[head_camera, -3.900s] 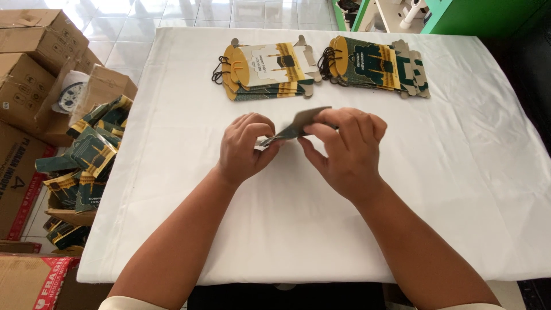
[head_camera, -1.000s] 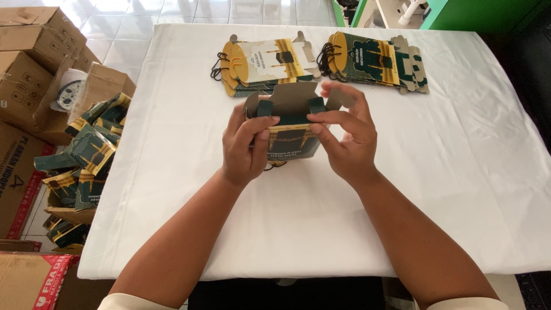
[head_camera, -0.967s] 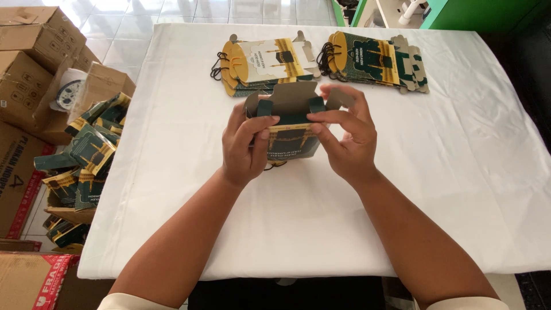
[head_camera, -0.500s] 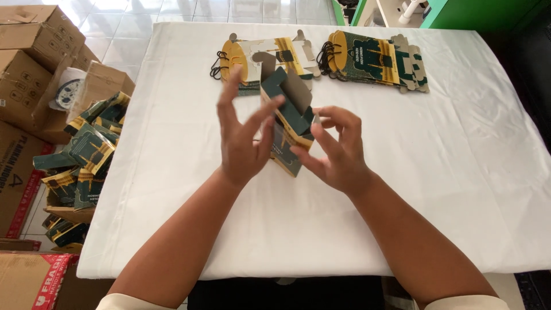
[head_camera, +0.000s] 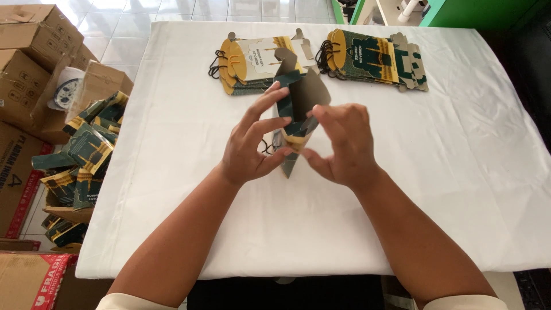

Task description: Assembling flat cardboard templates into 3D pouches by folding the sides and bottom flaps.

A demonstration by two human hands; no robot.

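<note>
Both bare forearms reach up from the bottom edge and converge toward the middle, light sleeve cuffs just showing at the lowest corners. The left hand (head_camera: 248, 146) sits with its back toward the camera, wrist nearly straight, the fingers spread and stretched up to the right, the thumb curled across below them. The right hand (head_camera: 340, 143) faces it from the other side, its back also up, the wrist bent slightly inward, the fingers curved in toward the left hand's and the thumb tucked low. The fingertips of the two hands lie close together, pinching between them.
</note>
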